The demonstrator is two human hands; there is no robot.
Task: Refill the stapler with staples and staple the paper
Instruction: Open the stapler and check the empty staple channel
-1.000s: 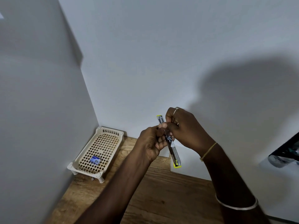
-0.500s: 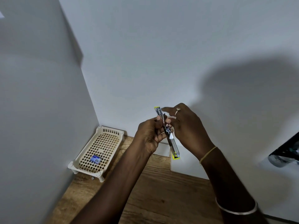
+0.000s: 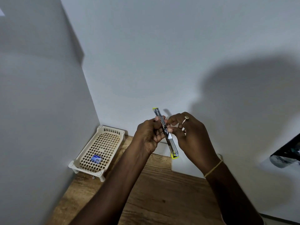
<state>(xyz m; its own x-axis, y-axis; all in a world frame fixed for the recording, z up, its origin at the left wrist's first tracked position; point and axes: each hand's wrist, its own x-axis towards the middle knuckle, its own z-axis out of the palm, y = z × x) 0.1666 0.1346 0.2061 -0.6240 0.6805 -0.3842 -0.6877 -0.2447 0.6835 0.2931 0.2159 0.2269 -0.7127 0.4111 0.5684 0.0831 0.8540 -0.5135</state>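
So we've got the stapler (image 3: pixel 165 133) held up in the middle of the frame, swung fully open into one long strip, yellow-green tips at both ends, tilted from upper left down to lower right. Our left hand (image 3: pixel 150 135) is wrapped around its middle from the left side, fingers curled in and thumb pressed on the metal rail. Our right hand (image 3: pixel 193 135) sits just beside it on the right, fingers (image 3: pixel 174 120) bent and half closed, tips at the rail near the hinge; we can't tell if they're pinching a strip of staples or just touching the metal.

The stapler's lower tip hangs above the near edge of the white paper (image 3: pixel 185 166), which lies at the back of the wooden table (image 3: pixel 162 200) against the wall. Over in the lower left, tucked into the corner where the two walls meet, there's a cream lattice tray (image 3: pixel 90 151) with a small blue staple box (image 3: pixel 96 158) lying flat in it, well apart from our hands. Plenty of bare wood between the tray and the paper, and along the bottom of the frame under our forearms. A dark object (image 3: pixel 287 153) pokes in at the right edge.
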